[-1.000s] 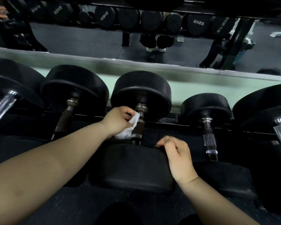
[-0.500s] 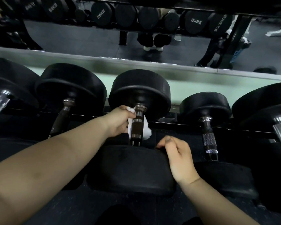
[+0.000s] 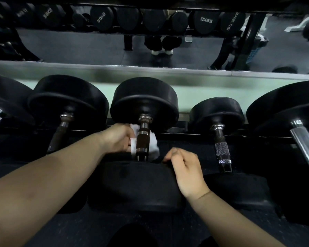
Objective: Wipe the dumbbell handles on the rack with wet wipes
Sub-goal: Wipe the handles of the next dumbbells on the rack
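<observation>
A wide mirror (image 3: 96,47) runs along the far side, reflecting more weights and the dark gym floor. In front of it, a row of black dumbbells lies on the rack (image 3: 184,134), each pointing from near to far.

The middle dumbbell (image 3: 136,186) sits straight ahead of the person, with its big near head low in the view and its far head up by the pale green wall strip. To its right lies a smaller dumbbell (image 3: 216,114) with a knurled chrome grip, and to its left a larger one (image 3: 68,97) with a dark grip.

The right hand (image 3: 184,168) rests on the right part of the middle dumbbell's near head, fingers curled over that head's far edge. The left hand (image 3: 118,138) is closed at the left side of the handle (image 3: 143,139), holding the wet wipe (image 3: 154,145) against it. The white wipe passes behind the handle and shows on both sides, bunched wider on the right.
</observation>
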Demonstrator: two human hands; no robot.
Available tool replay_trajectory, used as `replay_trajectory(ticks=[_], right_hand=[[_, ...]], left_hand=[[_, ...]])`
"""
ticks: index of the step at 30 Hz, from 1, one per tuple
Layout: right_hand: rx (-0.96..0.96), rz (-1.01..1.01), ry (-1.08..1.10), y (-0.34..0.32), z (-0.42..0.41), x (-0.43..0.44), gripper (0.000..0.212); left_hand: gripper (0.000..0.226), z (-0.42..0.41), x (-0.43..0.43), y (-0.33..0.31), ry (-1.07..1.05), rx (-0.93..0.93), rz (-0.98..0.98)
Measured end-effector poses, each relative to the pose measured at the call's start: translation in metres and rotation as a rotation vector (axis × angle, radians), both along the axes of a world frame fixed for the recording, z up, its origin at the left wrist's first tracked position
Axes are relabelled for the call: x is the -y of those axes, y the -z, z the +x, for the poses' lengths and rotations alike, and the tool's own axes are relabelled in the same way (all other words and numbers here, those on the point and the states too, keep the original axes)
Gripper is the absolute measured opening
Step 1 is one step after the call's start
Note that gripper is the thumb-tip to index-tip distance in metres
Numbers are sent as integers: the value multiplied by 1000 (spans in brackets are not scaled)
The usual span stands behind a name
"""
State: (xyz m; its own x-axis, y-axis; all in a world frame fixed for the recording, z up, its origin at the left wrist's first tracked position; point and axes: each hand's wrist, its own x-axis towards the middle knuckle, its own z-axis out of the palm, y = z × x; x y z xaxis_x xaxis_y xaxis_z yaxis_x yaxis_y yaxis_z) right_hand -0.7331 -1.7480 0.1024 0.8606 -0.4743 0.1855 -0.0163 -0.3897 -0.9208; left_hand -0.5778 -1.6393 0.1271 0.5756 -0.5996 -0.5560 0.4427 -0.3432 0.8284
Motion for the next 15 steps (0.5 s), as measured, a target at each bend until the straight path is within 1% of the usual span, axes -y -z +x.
replay_trajectory(ticks=[3,5,7,9,11,12,13,15], right_hand=[[-17,-4,-8,-2,-1,-1,36],[-27,4,-11,-3,-1,-1,40],[-29,-2,-7,-3,-1,-1,44],[-29,-7,-4,-4,-1,-1,46],[-31,-13,0,-3,-1,-1,43],[-32,-10,-3,-3,-1,-1,46],[-31,-5,-9,-3,-1,-1,51],[-28,1,-17,-4,-1,0,49]], left_hand=[[34,-4,-6,0,130,67,125],[36,-7,-8,-3,145,47,109],[36,-5,-6,-4,54,-7,37],[38,-4,1,-6,-90,4,-38],[40,-2,4,-3,-113,36,-80],[37,-3,2,-1,-61,60,-63],[31,-5,-2,1,27,118,5],[18,-11,-10,1,253,274,232]])
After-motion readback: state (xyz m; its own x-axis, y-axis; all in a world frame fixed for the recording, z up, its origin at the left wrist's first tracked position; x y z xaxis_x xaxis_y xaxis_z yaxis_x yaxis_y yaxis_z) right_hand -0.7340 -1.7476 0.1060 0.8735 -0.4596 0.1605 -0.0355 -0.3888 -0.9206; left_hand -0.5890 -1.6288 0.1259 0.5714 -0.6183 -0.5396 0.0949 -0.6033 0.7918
